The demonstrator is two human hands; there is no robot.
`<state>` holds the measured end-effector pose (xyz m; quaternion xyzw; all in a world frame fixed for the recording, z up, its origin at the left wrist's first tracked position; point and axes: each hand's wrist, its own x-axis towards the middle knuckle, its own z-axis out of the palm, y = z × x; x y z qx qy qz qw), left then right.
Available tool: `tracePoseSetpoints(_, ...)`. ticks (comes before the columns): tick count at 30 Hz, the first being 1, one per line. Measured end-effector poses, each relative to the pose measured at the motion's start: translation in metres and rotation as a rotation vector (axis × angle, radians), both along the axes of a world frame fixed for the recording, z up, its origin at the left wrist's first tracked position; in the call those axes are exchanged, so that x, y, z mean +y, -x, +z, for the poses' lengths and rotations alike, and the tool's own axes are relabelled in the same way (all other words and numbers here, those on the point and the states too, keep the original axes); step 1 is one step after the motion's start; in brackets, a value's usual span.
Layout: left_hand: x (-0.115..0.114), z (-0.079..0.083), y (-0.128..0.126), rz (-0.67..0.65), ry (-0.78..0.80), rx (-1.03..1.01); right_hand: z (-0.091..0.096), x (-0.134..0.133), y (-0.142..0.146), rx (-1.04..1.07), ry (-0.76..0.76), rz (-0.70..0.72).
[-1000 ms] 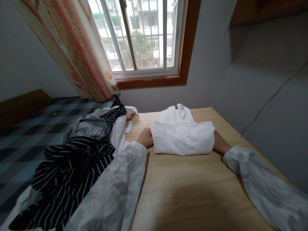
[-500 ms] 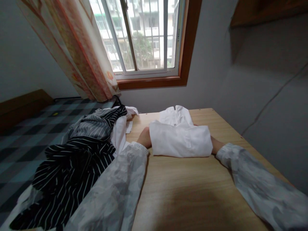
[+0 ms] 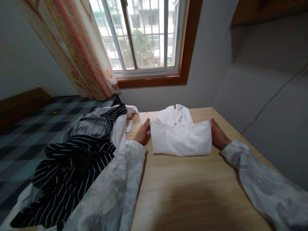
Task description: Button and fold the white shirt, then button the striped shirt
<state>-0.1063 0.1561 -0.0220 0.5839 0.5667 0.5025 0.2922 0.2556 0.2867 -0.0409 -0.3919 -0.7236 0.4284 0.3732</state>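
Observation:
A white shirt lies folded on the wooden table, its near part doubled over into a wide band. Behind the band, a narrower part with a slit, which looks like the collar end, points to the window. My left hand is at the shirt's left edge, thumb raised and fingers apart, the fingertips by the cloth. At the right edge stands my right hand, thumb up and palm turned to the fabric; some of its fingers are hidden. Neither hand grips the shirt.
Left of the table, a heap with a black striped garment and white cloth spills over a checked bed. A small white tag lies near the heap. A curtain hangs beside the window; a wall is at right.
Both hands have slid outward from under the folded band and now show at its sides. The band rests on the table, nearly where it was.

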Motion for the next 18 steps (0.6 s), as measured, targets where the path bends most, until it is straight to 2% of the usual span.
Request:
tracePoseSetpoints(2,-0.001,-0.002,0.001,-0.018,0.041,-0.110,0.000,-0.003,0.001,0.054,0.163,0.073)
tracePoseSetpoints(4,-0.001,-0.005,0.002,-0.044,0.075,-0.218,-0.004,-0.005,0.005,0.101,0.236,0.080)
tracePoseSetpoints(7,0.002,-0.010,0.006,-0.044,0.083,-0.292,-0.012,0.001,0.011,0.089,0.107,-0.001)
tracePoseSetpoints(10,0.007,-0.015,0.007,0.037,0.046,-0.172,-0.019,0.010,0.014,-0.100,-0.165,-0.049)
tracePoseSetpoints(12,0.009,-0.018,0.005,0.085,0.021,-0.094,-0.020,0.013,0.013,-0.185,-0.278,-0.085)
tracePoseSetpoints(15,0.011,-0.020,0.001,0.092,-0.003,-0.064,-0.017,0.011,0.013,-0.164,-0.246,-0.101)
tracePoseSetpoints(18,0.011,-0.019,-0.003,0.028,-0.047,-0.151,-0.010,0.007,0.016,-0.027,-0.175,-0.110)
